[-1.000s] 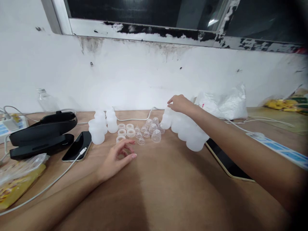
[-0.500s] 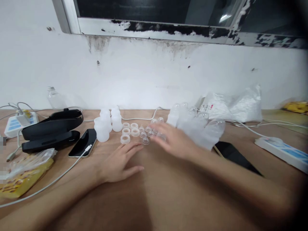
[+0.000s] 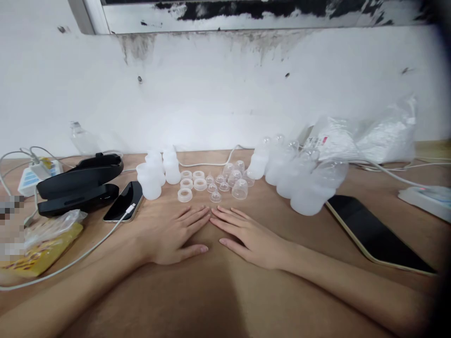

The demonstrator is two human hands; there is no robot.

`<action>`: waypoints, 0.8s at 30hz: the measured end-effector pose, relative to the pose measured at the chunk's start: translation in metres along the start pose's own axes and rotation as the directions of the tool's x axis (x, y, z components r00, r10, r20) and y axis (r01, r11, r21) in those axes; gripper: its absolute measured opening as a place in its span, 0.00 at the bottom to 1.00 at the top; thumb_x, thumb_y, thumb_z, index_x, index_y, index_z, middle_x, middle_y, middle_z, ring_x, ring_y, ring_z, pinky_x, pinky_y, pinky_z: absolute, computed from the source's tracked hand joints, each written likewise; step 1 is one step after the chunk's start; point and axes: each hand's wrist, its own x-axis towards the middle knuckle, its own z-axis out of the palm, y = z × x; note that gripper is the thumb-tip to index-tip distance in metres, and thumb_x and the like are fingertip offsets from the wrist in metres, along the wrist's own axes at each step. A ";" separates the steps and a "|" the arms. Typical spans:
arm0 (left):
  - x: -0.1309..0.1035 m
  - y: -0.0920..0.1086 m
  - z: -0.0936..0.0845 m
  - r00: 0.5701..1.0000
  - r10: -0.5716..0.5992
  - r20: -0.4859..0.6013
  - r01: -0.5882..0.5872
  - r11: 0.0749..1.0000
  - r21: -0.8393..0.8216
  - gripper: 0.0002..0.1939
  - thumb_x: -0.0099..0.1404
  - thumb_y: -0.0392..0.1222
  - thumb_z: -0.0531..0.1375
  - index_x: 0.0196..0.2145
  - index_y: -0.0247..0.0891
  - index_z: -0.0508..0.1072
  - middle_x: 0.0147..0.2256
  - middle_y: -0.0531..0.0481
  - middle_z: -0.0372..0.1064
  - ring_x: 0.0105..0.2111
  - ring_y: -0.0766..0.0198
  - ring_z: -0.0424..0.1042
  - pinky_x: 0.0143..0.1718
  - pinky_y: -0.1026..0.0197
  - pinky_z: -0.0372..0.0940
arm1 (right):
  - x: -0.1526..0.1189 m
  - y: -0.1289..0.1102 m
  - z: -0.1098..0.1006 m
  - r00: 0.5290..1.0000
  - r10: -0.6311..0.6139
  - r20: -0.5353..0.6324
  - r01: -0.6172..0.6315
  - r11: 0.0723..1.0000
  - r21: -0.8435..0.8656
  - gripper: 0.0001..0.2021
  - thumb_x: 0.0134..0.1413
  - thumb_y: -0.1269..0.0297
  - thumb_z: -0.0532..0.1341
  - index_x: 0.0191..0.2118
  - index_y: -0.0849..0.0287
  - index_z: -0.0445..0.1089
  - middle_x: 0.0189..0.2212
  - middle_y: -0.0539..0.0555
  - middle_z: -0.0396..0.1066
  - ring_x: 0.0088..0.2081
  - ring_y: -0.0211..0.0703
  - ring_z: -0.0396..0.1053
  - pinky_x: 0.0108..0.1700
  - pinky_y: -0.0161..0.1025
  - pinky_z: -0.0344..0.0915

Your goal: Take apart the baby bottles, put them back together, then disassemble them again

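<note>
Right hand (image 3: 252, 237) has come off the capped bottles (image 3: 299, 180) and now lies flat on the table (image 3: 225, 291) beside the left hand (image 3: 176, 234), fingertips nearly touching, both empty. Rings (image 3: 190, 184) and clear caps (image 3: 232, 180) sit just beyond the fingertips, untouched. Reads as a pause between pieces.

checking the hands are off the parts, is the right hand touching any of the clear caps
Apart. The head view shows the right hand flat on the table, bare wood between its fingertips and the clear caps.
</note>
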 end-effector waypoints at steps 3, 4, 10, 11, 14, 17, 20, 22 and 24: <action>0.000 0.000 0.000 1.000 -0.003 0.005 0.003 1.000 0.010 0.34 0.63 0.56 0.42 0.60 0.36 0.35 0.61 0.45 0.31 0.60 0.58 0.35 0.59 0.54 0.33 | -0.001 -0.001 0.000 1.000 0.004 0.000 -0.004 1.000 -0.009 0.24 0.58 0.57 0.45 0.59 0.59 0.48 0.60 0.55 0.44 0.60 0.44 0.40 0.59 0.49 0.43; 0.000 0.000 0.000 1.000 -0.002 0.003 0.002 1.000 0.012 0.34 0.63 0.56 0.42 0.60 0.36 0.36 0.61 0.45 0.31 0.60 0.58 0.35 0.59 0.54 0.34 | -0.001 -0.002 -0.001 1.000 0.005 -0.002 -0.005 1.000 -0.010 0.24 0.58 0.57 0.45 0.59 0.59 0.49 0.59 0.55 0.45 0.60 0.44 0.40 0.59 0.49 0.43; 0.000 0.003 -0.002 1.000 -0.013 0.023 0.012 1.000 0.023 0.34 0.63 0.57 0.41 0.60 0.35 0.37 0.61 0.44 0.32 0.60 0.58 0.36 0.59 0.54 0.35 | 0.000 -0.001 0.000 1.000 -0.005 0.009 0.006 0.999 -0.034 0.24 0.59 0.57 0.45 0.59 0.60 0.49 0.59 0.56 0.45 0.60 0.43 0.40 0.59 0.48 0.43; 0.000 0.004 -0.003 1.000 -0.013 0.023 0.012 1.000 0.026 0.34 0.63 0.57 0.41 0.60 0.35 0.37 0.61 0.43 0.33 0.60 0.58 0.37 0.59 0.54 0.35 | -0.001 -0.002 0.000 1.000 -0.010 0.008 0.010 0.999 -0.032 0.24 0.58 0.57 0.45 0.59 0.61 0.49 0.59 0.56 0.46 0.60 0.44 0.41 0.59 0.48 0.43; -0.001 0.005 -0.005 0.999 -0.030 -0.033 0.031 0.998 0.054 0.37 0.62 0.59 0.42 0.60 0.32 0.40 0.60 0.41 0.36 0.60 0.55 0.40 0.58 0.52 0.39 | -0.002 -0.002 -0.002 0.996 0.036 -0.081 -0.037 0.999 -0.011 0.27 0.57 0.55 0.47 0.59 0.62 0.48 0.59 0.58 0.48 0.59 0.45 0.46 0.57 0.46 0.49; -0.001 0.000 -0.004 0.964 -0.137 -0.226 0.163 0.982 0.100 0.35 0.61 0.58 0.44 0.59 0.31 0.46 0.60 0.39 0.40 0.58 0.52 0.44 0.57 0.49 0.43 | 0.002 -0.001 -0.007 0.950 0.163 -0.265 -0.165 0.986 0.016 0.26 0.56 0.56 0.49 0.58 0.61 0.50 0.55 0.59 0.55 0.54 0.46 0.56 0.53 0.45 0.57; 0.000 -0.012 0.000 0.869 -0.275 -0.411 0.345 0.932 0.106 0.29 0.64 0.54 0.43 0.56 0.32 0.52 0.58 0.39 0.48 0.56 0.52 0.49 0.54 0.48 0.47 | 0.015 0.004 -0.013 0.891 0.279 -0.359 -0.287 0.957 0.033 0.22 0.56 0.57 0.50 0.54 0.59 0.55 0.44 0.58 0.64 0.43 0.46 0.65 0.44 0.45 0.64; 0.001 -0.017 0.003 0.846 -0.301 -0.439 0.386 0.915 0.116 0.26 0.64 0.52 0.43 0.53 0.31 0.57 0.54 0.39 0.55 0.53 0.53 0.54 0.53 0.49 0.50 | 0.028 0.008 -0.014 0.865 0.342 -0.367 -0.363 0.932 0.011 0.21 0.55 0.55 0.50 0.52 0.60 0.57 0.39 0.57 0.67 0.38 0.47 0.67 0.38 0.45 0.65; 0.001 -0.016 0.003 0.865 -0.277 -0.418 0.363 0.921 0.140 0.23 0.65 0.50 0.44 0.50 0.31 0.61 0.49 0.40 0.63 0.48 0.53 0.60 0.50 0.49 0.53 | 0.039 0.012 -0.012 0.857 0.372 -0.358 -0.413 0.909 -0.045 0.20 0.55 0.55 0.49 0.49 0.61 0.60 0.36 0.58 0.68 0.36 0.48 0.67 0.35 0.45 0.65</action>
